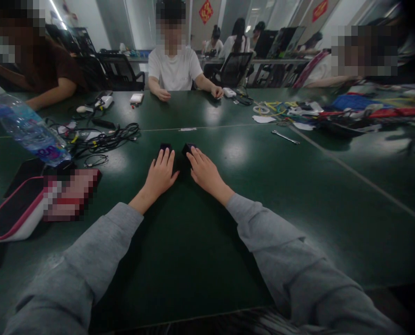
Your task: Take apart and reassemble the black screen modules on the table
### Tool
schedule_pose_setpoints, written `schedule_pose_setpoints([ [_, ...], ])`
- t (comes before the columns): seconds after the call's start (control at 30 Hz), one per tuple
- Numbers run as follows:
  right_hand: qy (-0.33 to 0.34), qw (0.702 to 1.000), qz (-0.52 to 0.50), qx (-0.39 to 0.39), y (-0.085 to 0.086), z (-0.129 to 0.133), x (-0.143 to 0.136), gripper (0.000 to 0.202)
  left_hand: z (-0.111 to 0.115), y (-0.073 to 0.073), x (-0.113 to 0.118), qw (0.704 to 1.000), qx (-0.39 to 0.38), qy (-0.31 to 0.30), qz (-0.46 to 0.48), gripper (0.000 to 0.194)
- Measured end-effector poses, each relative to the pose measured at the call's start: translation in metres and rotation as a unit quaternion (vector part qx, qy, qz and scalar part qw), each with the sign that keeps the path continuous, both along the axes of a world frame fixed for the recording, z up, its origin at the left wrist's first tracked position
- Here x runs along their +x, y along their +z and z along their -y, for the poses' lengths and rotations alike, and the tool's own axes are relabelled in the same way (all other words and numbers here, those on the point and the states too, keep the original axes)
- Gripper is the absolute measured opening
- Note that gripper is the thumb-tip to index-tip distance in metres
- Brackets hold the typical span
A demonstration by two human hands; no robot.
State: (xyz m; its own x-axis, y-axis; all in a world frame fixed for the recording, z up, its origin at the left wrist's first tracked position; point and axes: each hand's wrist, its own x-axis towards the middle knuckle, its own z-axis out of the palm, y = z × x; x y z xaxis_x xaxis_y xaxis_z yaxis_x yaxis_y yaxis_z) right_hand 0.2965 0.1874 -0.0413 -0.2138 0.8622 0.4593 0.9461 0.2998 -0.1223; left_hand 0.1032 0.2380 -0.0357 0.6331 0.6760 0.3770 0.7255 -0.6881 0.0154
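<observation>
Two small dark blocks lie side by side on the dark green table (263, 186). My left hand (160, 174) rests flat, its fingertips touching the left block (165, 146). My right hand (203, 171) also lies flat, fingers reaching onto the right block (187, 148). Both hands have fingers extended and slightly apart; neither closes around a block. Grey sleeves cover both forearms.
A plastic water bottle (26, 128) lies at the left beside tangled black cables (106, 137) and a phone (24, 172). A wrench (286, 137) lies to the right, near cluttered tools and wires (350, 111). Three people sit around the table's far sides.
</observation>
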Motion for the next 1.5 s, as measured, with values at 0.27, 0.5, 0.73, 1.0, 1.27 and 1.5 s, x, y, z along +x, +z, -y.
schedule_pose_setpoints([
  [0.27,0.016,1.0,0.02,0.005,0.0,0.002,-0.007,0.055,-0.001,-0.001,-0.001,1.0,0.021,-0.001,0.005,0.055],
  [0.5,0.002,1.0,-0.002,0.012,-0.002,0.004,-0.006,0.054,0.001,-0.001,0.0,1.0,0.022,0.002,0.009,0.054],
  [0.73,-0.002,1.0,-0.016,0.004,-0.004,0.003,-0.006,0.055,0.001,-0.002,0.0,0.999,0.007,0.005,0.033,0.054],
  [1.0,0.0,0.999,-0.052,-0.006,-0.002,0.002,-0.005,0.052,-0.001,-0.002,-0.003,0.999,-0.005,0.001,0.04,0.05],
  [1.27,-0.009,0.997,-0.071,-0.009,-0.005,-0.001,-0.003,0.057,-0.004,-0.003,-0.005,0.998,-0.001,0.003,0.06,0.055],
  [1.5,-0.074,0.986,-0.15,0.004,-0.017,-0.007,0.006,0.076,-0.023,-0.016,-0.012,0.99,-0.025,0.05,0.13,0.1],
])
